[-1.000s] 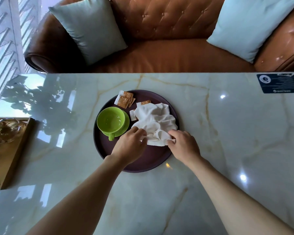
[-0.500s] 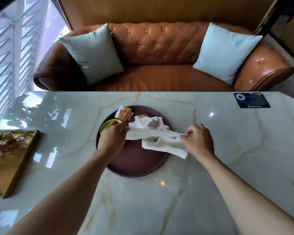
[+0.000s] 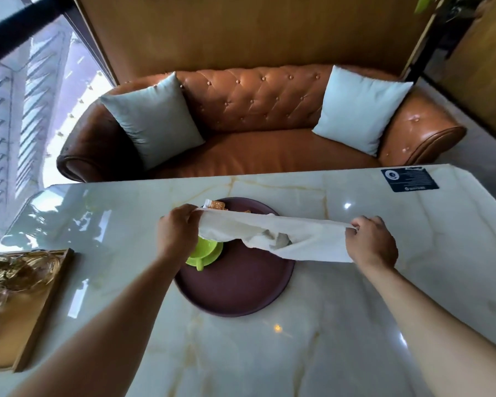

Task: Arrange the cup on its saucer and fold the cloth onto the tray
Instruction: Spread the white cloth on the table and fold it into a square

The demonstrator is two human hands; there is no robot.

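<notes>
Above round plum tray (image 3: 235,293) | limp white cloth (image 3: 272,233) stretched | left hand (image 3: 178,230), right hand (image 3: 370,242) fingers pinching corners

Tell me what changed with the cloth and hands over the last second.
The white cloth, bunched on the tray a second ago, is now lifted and stretched between the left hand and right hand, which moved apart, each still pinching an end. The green cup stays on its saucer on the tray.

Marble table (image 3: 341,325) bears purple tray (image 3: 241,293), wooden tray (image 3: 38,310), dark card (image 3: 409,180).
</notes>
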